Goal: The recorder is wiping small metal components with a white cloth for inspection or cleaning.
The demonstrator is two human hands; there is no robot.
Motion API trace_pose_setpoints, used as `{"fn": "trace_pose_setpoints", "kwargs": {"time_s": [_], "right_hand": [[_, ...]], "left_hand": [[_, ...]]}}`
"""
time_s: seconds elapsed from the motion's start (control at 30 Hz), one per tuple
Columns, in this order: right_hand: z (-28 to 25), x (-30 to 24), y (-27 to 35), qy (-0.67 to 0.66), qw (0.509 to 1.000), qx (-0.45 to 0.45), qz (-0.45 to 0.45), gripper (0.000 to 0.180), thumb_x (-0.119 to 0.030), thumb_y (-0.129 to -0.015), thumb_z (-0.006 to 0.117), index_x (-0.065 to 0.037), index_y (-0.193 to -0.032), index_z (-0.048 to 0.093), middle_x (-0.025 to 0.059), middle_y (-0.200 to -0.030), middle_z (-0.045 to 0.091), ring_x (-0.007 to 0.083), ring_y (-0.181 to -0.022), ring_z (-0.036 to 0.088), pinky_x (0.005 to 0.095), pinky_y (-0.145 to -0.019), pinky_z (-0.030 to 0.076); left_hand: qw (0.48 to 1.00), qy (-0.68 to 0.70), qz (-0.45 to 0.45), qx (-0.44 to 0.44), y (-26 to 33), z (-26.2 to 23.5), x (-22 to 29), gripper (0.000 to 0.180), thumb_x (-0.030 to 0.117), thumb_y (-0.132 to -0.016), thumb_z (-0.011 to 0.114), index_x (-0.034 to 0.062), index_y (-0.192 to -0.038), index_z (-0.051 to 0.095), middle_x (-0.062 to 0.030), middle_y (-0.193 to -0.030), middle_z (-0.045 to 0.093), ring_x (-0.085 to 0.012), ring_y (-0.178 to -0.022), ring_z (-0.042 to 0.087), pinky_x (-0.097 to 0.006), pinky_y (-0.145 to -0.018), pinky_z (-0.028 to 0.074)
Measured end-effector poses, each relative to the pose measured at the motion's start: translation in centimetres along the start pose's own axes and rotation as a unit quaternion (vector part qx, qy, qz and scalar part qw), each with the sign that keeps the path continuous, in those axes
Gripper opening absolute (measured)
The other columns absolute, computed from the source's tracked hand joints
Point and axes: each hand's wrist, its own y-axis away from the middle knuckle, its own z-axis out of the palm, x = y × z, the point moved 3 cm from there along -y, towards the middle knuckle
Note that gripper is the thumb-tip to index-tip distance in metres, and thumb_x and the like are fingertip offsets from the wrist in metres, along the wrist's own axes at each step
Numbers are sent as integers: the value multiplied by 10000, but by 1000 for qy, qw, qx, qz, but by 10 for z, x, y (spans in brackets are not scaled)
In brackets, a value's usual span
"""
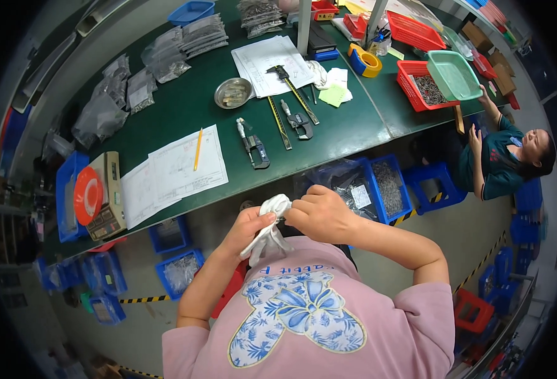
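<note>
In front of my chest, just off the table's front edge, my left hand [248,228] is closed around a bunched white cloth [274,230]. Its loose ends hang down over my pink shirt, and its folds hide whether it is a glove or a rag. Against the cloth's upper right side, my right hand [316,211] is closed with the fingers curled in. Something small and shiny shows between the two hands, too small to name. Beyond them on the green table [329,142] lie two micrometers [253,144] and a caliper [291,91].
Drawing sheets [187,161] with a pencil [198,150] lie left of the micrometers, near a scale [105,196]. A metal bowl [233,93] stands farther back. Blue bins [389,189] sit below the table. At right, a person [506,155] holds a green basket [453,74].
</note>
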Motion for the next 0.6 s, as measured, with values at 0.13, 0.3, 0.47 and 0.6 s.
{"fn": "trace_pose_setpoints", "kwargs": {"time_s": [0.13, 0.3, 0.47, 0.6], "right_hand": [[1, 2, 5, -123, 991, -25, 51, 77, -131, -727, 513, -68, -685, 528, 45, -582, 514, 205, -513, 488, 303, -495, 349], [18, 9, 16, -649, 657, -171, 343, 197, -209, -801, 476, -56, -695, 540, -24, -515, 434, 62, -450, 329, 204, -425, 246], [17, 11, 17, -675, 604, -239, 350, 245, -251, -822, 454, -52, -711, 543, -52, -513, 391, 29, -471, 282, 192, -422, 218], [14, 8, 15, -648, 653, -278, 279, 270, -261, -835, 427, -48, -715, 541, -52, -487, 349, 48, -463, 311, 205, -434, 255]], "left_hand": [[998, -54, 32, -23, 3, 6, 3, 154, 146, -796, 487, 3, -811, 541, 12, -662, 511, -27, -549, 426, -176, -487, 343], [885, -381, 268, -10, 16, 26, 38, 137, 32, -704, 517, -8, -831, 545, -42, -684, 505, -68, -472, 409, -191, -409, 314], [851, -407, 332, -24, 16, 27, 39, 177, 13, -669, 522, -15, -842, 545, -76, -698, 501, -99, -463, 423, -206, -406, 324], [866, -379, 327, -27, 14, 24, 30, 177, 23, -672, 518, -16, -842, 545, -73, -717, 503, -91, -489, 433, -210, -412, 329]]}}
